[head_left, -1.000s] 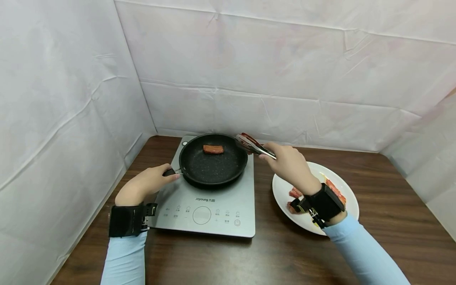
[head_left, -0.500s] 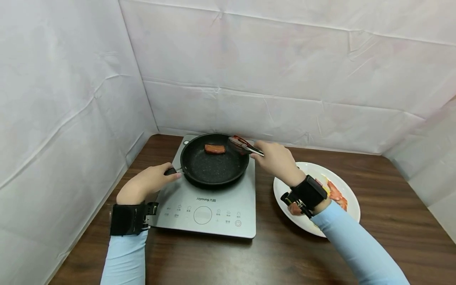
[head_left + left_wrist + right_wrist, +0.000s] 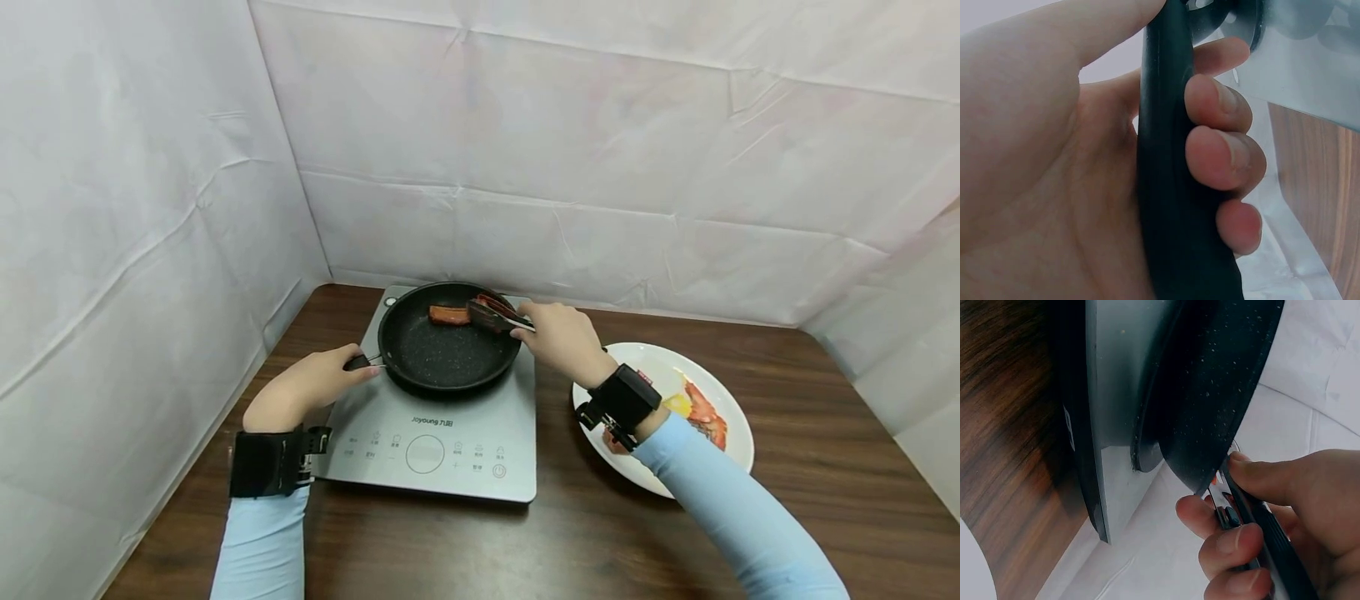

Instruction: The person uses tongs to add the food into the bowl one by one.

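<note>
The left hand (image 3: pixel 311 385) grips the frying pan's black handle (image 3: pixel 1169 156), its fingers curled round it in the left wrist view. The black speckled frying pan (image 3: pixel 442 362) stands on a silver induction cooktop (image 3: pixel 472 442). A reddish-brown piece of meat (image 3: pixel 447 316) lies toward the back of the pan. In the right hand (image 3: pixel 564 335) are metal tongs with dark handles (image 3: pixel 1275 544), held between thumb and fingers. The tips of the tongs (image 3: pixel 491 314) are over the pan, just right of the meat. Something reddish shows at the tips, mostly hidden.
A white plate (image 3: pixel 742 437) stands right of the cooktop, partly under the right forearm. It bears shrimp (image 3: pixel 701 402), a yellow slice (image 3: pixel 678 405) and a partly hidden meat piece. White sheeting (image 3: pixel 562 167) encloses the back and sides of the wooden table (image 3: pixel 795 392).
The right hand has moved left with the tongs, from the pan's right rim to inside the pan, next to the meat. The left hand stays on the handle.
</note>
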`<state>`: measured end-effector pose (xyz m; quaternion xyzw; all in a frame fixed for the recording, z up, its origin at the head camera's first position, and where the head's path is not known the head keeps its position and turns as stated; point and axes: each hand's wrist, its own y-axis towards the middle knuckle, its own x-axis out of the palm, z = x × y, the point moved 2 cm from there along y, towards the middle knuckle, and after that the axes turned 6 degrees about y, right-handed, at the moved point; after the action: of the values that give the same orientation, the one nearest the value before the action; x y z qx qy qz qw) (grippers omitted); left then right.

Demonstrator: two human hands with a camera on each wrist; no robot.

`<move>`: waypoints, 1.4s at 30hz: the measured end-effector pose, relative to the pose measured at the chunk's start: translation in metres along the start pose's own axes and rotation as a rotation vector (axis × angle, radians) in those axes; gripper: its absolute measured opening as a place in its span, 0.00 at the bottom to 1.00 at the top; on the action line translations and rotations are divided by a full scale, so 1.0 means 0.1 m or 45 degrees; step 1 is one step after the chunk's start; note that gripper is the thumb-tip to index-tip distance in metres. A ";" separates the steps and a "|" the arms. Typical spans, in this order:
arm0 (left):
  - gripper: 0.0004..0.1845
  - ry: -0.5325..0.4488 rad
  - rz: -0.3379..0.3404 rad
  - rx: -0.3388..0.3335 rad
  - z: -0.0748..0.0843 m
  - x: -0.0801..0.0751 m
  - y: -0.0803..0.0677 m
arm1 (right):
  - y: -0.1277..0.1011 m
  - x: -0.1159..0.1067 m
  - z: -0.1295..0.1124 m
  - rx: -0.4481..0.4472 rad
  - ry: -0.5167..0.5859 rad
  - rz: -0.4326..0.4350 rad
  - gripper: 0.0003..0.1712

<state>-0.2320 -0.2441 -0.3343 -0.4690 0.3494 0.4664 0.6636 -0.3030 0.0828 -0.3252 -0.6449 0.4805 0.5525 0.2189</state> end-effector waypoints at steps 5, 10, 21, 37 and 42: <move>0.35 0.001 -0.007 0.004 -0.01 0.02 0.00 | -0.01 0.04 -0.05 -0.001 -0.053 0.037 0.20; 0.32 -0.021 -0.012 0.008 -0.01 0.02 0.01 | -0.01 0.06 -0.09 0.010 -0.082 0.062 0.15; 0.26 -0.043 -0.002 -0.004 0.01 0.02 0.00 | 0.01 0.05 -0.15 0.106 -0.145 0.041 0.19; 0.27 -0.029 0.007 -0.010 -0.01 0.01 -0.03 | -0.12 -0.01 -0.21 0.094 -0.058 -0.059 0.28; 0.27 -0.038 -0.004 -0.012 -0.01 0.00 -0.04 | -0.13 -0.01 -0.21 0.095 -0.045 -0.092 0.29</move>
<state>-0.2282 -0.2457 -0.3338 -0.4658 0.3366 0.4738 0.6673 -0.2809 0.0717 -0.3215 -0.6434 0.4732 0.5372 0.2712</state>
